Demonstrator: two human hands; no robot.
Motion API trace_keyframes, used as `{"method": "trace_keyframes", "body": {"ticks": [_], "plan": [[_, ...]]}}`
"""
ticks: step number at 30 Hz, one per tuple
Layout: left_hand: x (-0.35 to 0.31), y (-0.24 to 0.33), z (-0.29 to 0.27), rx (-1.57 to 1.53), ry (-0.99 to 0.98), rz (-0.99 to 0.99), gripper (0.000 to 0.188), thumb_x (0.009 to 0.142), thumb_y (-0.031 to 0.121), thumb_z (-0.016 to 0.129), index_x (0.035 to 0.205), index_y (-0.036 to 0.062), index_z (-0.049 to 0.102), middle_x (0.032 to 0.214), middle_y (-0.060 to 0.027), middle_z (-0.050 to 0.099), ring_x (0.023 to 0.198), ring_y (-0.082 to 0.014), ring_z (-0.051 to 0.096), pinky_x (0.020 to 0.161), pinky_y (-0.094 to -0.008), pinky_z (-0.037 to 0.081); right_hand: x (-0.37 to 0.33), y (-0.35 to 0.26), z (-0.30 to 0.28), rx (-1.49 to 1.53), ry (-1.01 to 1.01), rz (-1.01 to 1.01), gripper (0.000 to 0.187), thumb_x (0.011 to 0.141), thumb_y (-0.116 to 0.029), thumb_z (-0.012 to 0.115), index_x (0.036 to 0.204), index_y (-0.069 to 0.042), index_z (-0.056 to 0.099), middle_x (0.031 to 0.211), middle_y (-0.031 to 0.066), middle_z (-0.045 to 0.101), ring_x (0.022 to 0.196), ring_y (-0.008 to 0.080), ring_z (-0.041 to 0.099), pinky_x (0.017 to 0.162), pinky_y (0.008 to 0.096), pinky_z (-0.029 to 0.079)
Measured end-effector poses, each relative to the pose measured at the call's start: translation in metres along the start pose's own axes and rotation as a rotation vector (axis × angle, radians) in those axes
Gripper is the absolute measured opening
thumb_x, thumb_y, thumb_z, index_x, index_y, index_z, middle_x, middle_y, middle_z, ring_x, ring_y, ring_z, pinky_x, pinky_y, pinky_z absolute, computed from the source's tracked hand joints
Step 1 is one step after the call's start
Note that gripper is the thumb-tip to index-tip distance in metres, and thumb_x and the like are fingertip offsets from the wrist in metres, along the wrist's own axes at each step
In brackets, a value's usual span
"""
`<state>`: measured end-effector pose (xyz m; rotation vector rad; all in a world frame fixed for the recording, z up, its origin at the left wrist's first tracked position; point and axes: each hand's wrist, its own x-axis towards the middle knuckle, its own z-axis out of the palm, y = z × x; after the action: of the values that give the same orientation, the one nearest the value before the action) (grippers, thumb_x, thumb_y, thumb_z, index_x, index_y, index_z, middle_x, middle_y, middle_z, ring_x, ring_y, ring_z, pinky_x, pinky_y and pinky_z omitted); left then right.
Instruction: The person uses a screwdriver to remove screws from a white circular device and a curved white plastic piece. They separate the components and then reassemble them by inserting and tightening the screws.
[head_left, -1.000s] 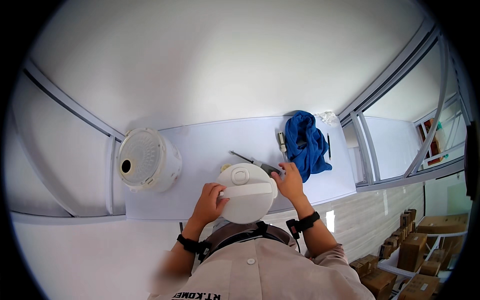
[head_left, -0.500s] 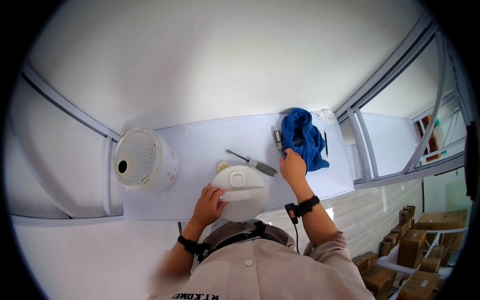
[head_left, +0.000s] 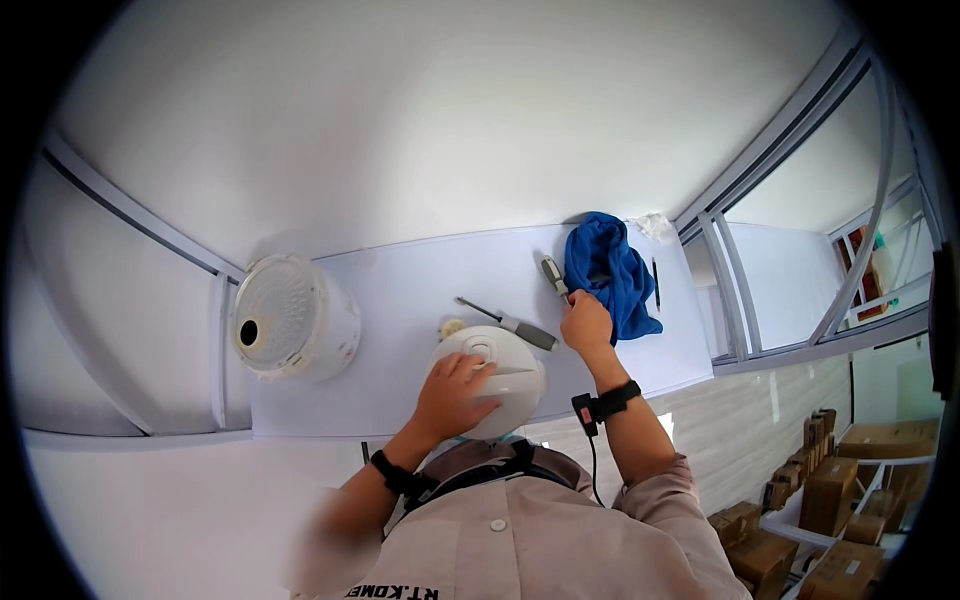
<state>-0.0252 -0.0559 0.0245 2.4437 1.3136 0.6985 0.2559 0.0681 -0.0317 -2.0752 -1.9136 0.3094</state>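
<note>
A white round part (head_left: pixel 515 395), like a domed appliance lid with a raised oval detail, lies at the near table edge in front of my body. My left hand (head_left: pixel 452 395) rests on its left side, fingers spread. To the right, my right hand (head_left: pixel 587 320) is closed with its fingertips around the shaft end of a screwdriver (head_left: pixel 553 272), whose grey handle points away to the far left. The tip is hidden by the hand. A second grey-handled screwdriver (head_left: pixel 526 332) lies just beyond the white part. Next to my right hand is a crumpled blue cloth (head_left: pixel 625 290).
A white cylindrical appliance housing (head_left: pixel 330 325) with a dark hole lies at the table's left. A small yellowish round piece (head_left: pixel 452 327) sits behind the white part. A dark pen-like stick (head_left: pixel 656 283) and crumpled white plastic (head_left: pixel 656 227) are right of the cloth. Framed panels flank the table.
My left hand has shifted from gripping the white part's handle to lying spread over its top; the part has turned and tilted. The screwdriver in my right hand has tilted further left.
</note>
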Motion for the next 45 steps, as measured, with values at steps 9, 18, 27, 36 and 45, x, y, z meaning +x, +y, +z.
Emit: {"method": "trace_keyframes", "body": {"ticks": [9,18,27,36,45], "plan": [[0.037,0.015,0.059,0.167,-0.122,0.118,0.044,0.079,0.035,0.081,0.110,0.0073,0.066,0.104,-0.0063,0.062,0.101,-0.0274,0.059,0.085,-0.0417,0.047,-0.056,-0.015,-0.069,1.090,-0.153,0.110,0.007,0.099,-0.008,0.066,0.100,-0.006,0.059,0.087,0.0068,0.068,0.078,0.0170,0.068,0.070,0.0303,0.053],[0.058,0.033,0.004,-0.145,-0.049,-0.007,0.040,0.089,0.030,0.075,0.117,0.0055,0.062,0.111,-0.0108,0.064,0.089,-0.0349,0.068,0.069,-0.0449,0.055,-0.123,-0.014,-0.111,1.394,-0.061,-0.047,0.043,0.096,0.006,0.062,0.131,-0.006,0.040,0.107,0.0113,0.067,0.100,0.0170,0.068,0.083,0.0305,0.057],[0.063,0.049,-0.045,-0.374,-0.040,-0.021,0.038,0.094,0.026,0.069,0.124,0.0048,0.058,0.117,-0.0147,0.063,0.091,-0.0387,0.068,0.073,-0.0436,0.056,-0.137,-0.043,-0.146,1.281,0.138,-0.390,0.036,0.099,0.004,0.059,0.122,-0.007,0.034,0.108,0.0182,0.064,0.102,0.0254,0.068,0.089,0.0379,0.056],[0.054,0.042,-0.054,-0.443,-0.066,0.005,0.040,0.095,0.026,0.070,0.126,0.0044,0.056,0.124,-0.0154,0.061,0.095,-0.0395,0.068,0.076,-0.0431,0.057,-0.131,-0.067,-0.171,0.818,0.054,-0.564,0.033,0.099,0.003,0.061,0.118,-0.004,0.035,0.104,0.0190,0.067,0.095,0.0237,0.069,0.086,0.0358,0.055],[0.053,0.048,-0.072,-0.497,-0.151,-0.063,0.039,0.096,0.026,0.069,0.125,0.0038,0.056,0.121,-0.0144,0.061,0.093,-0.0372,0.068,0.075,-0.0422,0.057,-0.141,-0.072,-0.164,0.918,0.086,-0.550,0.035,0.098,0.006,0.061,0.116,-0.004,0.033,0.100,0.0199,0.066,0.096,0.0250,0.070,0.087,0.0367,0.057]]}}
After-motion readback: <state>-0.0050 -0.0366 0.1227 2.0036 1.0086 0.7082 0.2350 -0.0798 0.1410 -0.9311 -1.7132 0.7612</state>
